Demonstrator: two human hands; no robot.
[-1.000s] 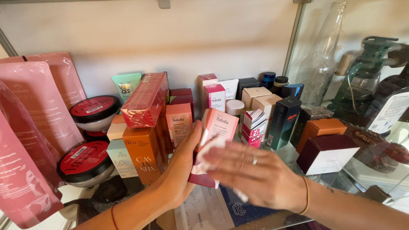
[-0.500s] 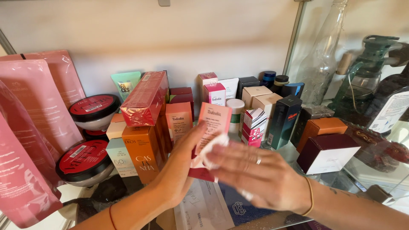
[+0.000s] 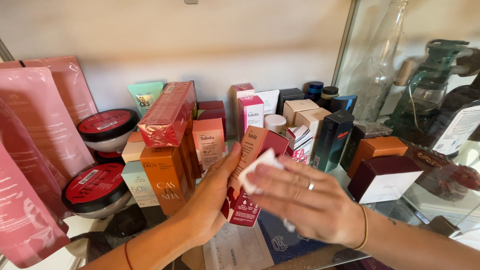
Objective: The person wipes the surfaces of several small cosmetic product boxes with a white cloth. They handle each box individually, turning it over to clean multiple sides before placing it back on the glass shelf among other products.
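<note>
Centrally, near the front of a glass shelf (image 3: 440, 205), the left hand (image 3: 212, 200) is gripping a tall pink-and-maroon carton (image 3: 252, 175), its thumb lying along the carton's left face and its fingers hidden behind; the carton is leaning slightly to the right, its lower end just above papers (image 3: 240, 247) that are lying on the shelf. The right hand (image 3: 305, 202), which is wearing a ring (image 3: 311, 185) and a thin bracelet (image 3: 364, 227), is pressing a small white wipe (image 3: 260, 167) against the carton's right face, fingers extended and held close together over the wipe. Left of the held carton, an orange box (image 3: 165, 177) is standing upright, with a red wrapped box (image 3: 167, 115) lying tilted on top of the stack behind it. Farther left, two round jars with red-and-black lids (image 3: 100, 187) are sitting one behind the other, and large pink pouches (image 3: 35, 130) are leaning at the left edge. Behind the hands, assorted small cartons are crowding the far wall, among them a dark blue box (image 3: 332, 140) that is standing upright. To the right, a maroon box with a white side (image 3: 382, 177) and an orange-brown box (image 3: 375, 150) just behind it are resting on the glass. At far right, a clear glass bottle (image 3: 380, 65) is showing behind a glass panel.
</note>
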